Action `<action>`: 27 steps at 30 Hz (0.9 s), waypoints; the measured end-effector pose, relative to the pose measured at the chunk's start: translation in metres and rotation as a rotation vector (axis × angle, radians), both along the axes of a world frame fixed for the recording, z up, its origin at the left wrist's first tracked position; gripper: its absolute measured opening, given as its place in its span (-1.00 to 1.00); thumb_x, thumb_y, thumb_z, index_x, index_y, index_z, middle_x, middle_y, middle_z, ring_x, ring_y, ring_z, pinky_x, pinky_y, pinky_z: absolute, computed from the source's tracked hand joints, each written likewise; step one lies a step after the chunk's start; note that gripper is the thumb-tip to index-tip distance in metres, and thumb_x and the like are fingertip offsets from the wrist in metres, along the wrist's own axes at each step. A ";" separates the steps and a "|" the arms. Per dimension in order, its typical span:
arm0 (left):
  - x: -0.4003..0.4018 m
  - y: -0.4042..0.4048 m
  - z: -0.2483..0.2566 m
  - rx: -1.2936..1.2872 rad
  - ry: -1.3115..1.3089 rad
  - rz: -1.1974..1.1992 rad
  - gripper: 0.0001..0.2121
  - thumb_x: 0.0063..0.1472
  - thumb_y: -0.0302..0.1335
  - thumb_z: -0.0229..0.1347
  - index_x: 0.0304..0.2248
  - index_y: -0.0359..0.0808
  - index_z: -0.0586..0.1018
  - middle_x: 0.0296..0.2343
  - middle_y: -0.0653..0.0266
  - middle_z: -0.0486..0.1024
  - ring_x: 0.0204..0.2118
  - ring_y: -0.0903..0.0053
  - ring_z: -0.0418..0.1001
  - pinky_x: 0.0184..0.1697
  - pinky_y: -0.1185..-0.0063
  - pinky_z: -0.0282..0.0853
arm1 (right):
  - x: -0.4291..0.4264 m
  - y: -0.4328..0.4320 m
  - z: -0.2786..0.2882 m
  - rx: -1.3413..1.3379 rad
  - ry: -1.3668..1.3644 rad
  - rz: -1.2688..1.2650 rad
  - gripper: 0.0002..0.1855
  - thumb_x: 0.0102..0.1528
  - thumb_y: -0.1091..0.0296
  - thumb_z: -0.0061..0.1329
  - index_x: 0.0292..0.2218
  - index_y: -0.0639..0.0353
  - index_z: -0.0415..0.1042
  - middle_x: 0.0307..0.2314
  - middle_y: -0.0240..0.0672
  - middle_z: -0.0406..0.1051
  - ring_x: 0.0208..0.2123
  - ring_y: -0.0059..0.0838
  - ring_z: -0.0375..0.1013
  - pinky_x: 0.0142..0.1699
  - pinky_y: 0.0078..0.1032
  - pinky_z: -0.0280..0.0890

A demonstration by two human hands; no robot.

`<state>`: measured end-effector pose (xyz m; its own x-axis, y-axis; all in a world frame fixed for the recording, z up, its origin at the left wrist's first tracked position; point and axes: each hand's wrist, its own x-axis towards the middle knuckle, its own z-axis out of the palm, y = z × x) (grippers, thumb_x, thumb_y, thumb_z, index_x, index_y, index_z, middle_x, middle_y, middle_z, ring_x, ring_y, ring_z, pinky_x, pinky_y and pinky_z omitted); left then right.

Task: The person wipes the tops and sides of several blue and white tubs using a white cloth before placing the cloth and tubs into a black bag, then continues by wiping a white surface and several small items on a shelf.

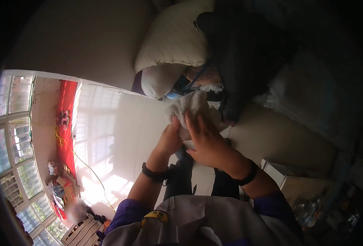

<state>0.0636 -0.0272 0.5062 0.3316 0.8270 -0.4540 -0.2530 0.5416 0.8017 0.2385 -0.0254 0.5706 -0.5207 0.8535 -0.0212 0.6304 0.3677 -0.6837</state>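
A bunched, fluffy pale cloth (194, 102) is held up between both hands in front of my body. My left hand (171, 135) grips its left lower side, the thumb pressed into the pile. Across its lower right part lies my right hand (205, 138), fingers bent over the fabric and thumb apart below. The fingertips on the far side of the cloth are hidden. Both wrists wear dark bands. Just beyond the cloth are a white bag (160, 80) and a quilted cream cover (175, 40).
Dark fabric (243, 61) hangs at the upper right. A white-edged box or cabinet (273, 172) stands at the lower right. At the left, a yellow cord (89, 168) crosses the sunlit tiled floor near a red strip (67, 123), with boxes below the windows.
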 end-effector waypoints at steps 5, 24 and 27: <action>-0.018 -0.023 0.120 0.296 -0.178 0.194 -0.38 0.40 0.01 -0.36 0.23 -0.30 0.07 0.14 0.09 0.21 0.18 0.30 0.22 0.21 0.36 0.20 | 0.018 -0.009 0.185 -0.222 0.718 0.081 -0.57 0.02 0.44 0.12 -0.04 0.22 0.44 -0.24 -0.12 0.40 -0.28 -0.40 0.46 -0.20 -0.43 0.39; -0.141 -0.064 0.195 0.181 -0.277 0.219 -0.44 0.37 -0.14 -0.09 0.17 -0.41 0.17 0.05 0.15 0.31 0.10 0.41 0.29 0.14 0.46 0.20 | -0.056 -0.081 0.363 -0.915 1.617 0.983 -0.69 0.30 0.34 -0.23 -0.26 0.46 0.42 -0.49 -0.14 0.35 -0.58 -0.30 0.32 -0.52 -0.44 0.15; -0.148 -0.067 0.200 0.190 -0.276 0.263 -0.45 0.36 -0.17 -0.06 0.15 -0.43 0.20 0.03 0.13 0.33 0.08 0.40 0.31 0.15 0.46 0.20 | -0.061 -0.072 0.360 -0.970 1.407 1.279 -0.71 0.30 0.40 -0.26 -0.32 0.46 0.41 -0.45 -0.06 0.34 -0.47 -0.18 0.39 -0.46 -0.38 0.21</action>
<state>-0.0844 -0.0947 0.7064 0.1856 0.9600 -0.2096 -0.5820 0.2793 0.7637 0.1773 -0.0972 0.9306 -0.7142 0.0673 0.6967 -0.5874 -0.5989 -0.5443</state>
